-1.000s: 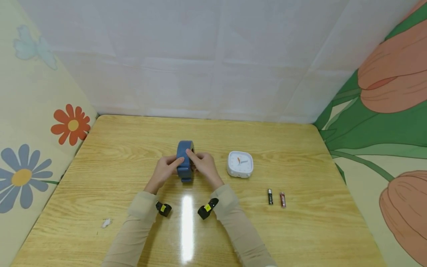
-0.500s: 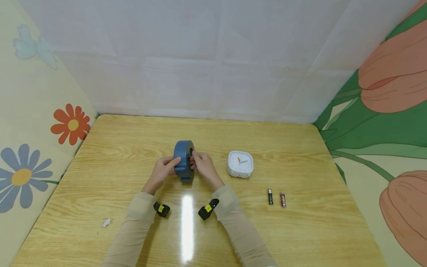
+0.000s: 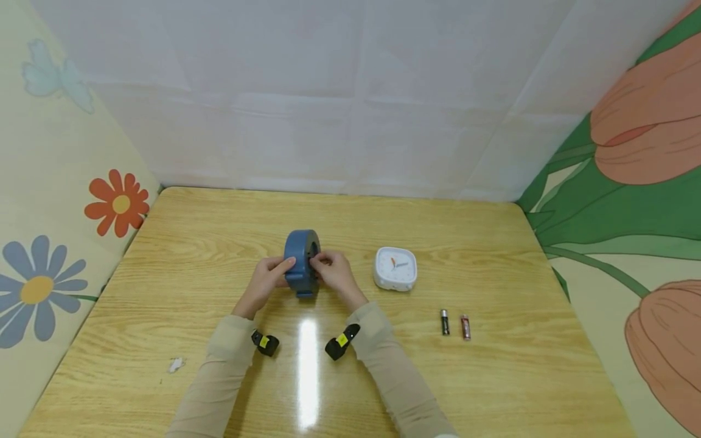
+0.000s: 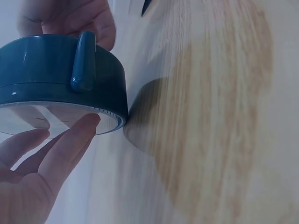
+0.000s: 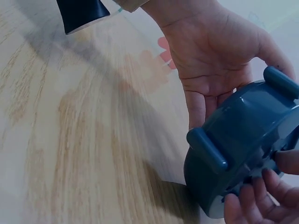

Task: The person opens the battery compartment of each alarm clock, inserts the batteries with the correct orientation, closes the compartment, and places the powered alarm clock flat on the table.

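A round blue desk clock (image 3: pixel 299 261) with two stubby feet stands on edge, its glassy dial (image 4: pixel 65 116) turned toward my left hand. That left hand (image 3: pixel 265 281) grips it, thumb on the rim and fingertips against the dial in the left wrist view. My right hand (image 3: pixel 338 275) is at the clock's back, which has dark recessed parts. Thumb and curled fingers (image 5: pixel 254 198) meet around something there, too small and partly hidden to name. A white square clock (image 3: pixel 395 269) with an orange hand lies to the right of my right hand.
A black battery (image 3: pixel 445 322) and a red battery (image 3: pixel 465 327) lie side by side on the wooden table (image 3: pixel 520 377), right of my right sleeve. A small white scrap (image 3: pixel 176 365) is left of my left sleeve. Printed cloth walls surround the table.
My right thumb has come off the blue clock's rim and moved round to its back, near the right fingers. The clock has turned slightly, showing more of its back. My left hand keeps its grip.
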Motion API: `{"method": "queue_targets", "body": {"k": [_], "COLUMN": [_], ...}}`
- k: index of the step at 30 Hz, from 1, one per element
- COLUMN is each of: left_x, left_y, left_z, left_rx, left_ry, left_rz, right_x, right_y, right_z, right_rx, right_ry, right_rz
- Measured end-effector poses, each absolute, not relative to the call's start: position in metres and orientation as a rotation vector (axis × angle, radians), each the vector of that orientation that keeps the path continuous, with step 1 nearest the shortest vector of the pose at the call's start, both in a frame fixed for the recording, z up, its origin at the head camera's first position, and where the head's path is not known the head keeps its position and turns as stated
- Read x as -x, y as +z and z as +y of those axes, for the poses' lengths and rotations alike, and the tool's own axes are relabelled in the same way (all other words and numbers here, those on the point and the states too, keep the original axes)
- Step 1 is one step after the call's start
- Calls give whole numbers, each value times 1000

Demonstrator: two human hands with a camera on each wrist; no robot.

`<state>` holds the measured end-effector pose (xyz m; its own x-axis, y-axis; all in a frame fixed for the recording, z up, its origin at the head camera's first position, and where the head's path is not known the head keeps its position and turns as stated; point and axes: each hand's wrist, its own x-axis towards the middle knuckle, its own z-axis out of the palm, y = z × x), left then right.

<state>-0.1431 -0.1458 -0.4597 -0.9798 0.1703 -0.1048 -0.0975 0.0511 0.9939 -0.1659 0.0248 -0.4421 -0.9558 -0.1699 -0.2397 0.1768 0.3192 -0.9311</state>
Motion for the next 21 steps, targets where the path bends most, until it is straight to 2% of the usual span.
{"method": "queue_targets", "body": {"k": [8, 21], "left_x": [142, 142], "left_y": [-461, -467], "left_z": [-149, -155], "left_rx": [-91, -167], "left_ry": [2091, 2174], "left_rz": [2079, 1924], "right_x": [166, 169], "right_y": [-451, -455], "right_z": [25, 27], "right_rx": [-172, -153], "right_ry": [-1740, -1759], "right_rz": [2187, 2155]}}
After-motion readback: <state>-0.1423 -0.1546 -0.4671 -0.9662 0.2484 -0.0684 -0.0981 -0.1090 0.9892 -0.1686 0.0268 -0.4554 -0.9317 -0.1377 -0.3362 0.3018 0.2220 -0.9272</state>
